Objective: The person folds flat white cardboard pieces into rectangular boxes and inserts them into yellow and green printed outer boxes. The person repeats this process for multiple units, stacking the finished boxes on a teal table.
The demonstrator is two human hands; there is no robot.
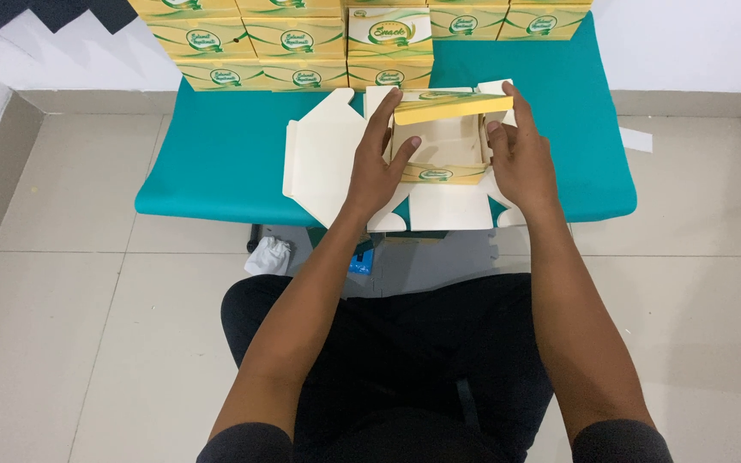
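Note:
A half-folded cardboard box (439, 146), cream inside and yellow-green outside, stands on the teal table (216, 163). My left hand (379, 167) grips its left wall, fingers reaching up to the raised far flap (452, 107), thumb inside the box. My right hand (521, 154) presses the right wall, fingertips at the far flap's right end. The box's front flaps lie flat over the table's near edge.
A flat unfolded cream box blank (319, 159) lies left of my left hand. Several finished yellow-green boxes (302, 43) are stacked along the table's far edge. Below the table, on the tiled floor, are a white cloth (268, 255) and a blue object (360, 257).

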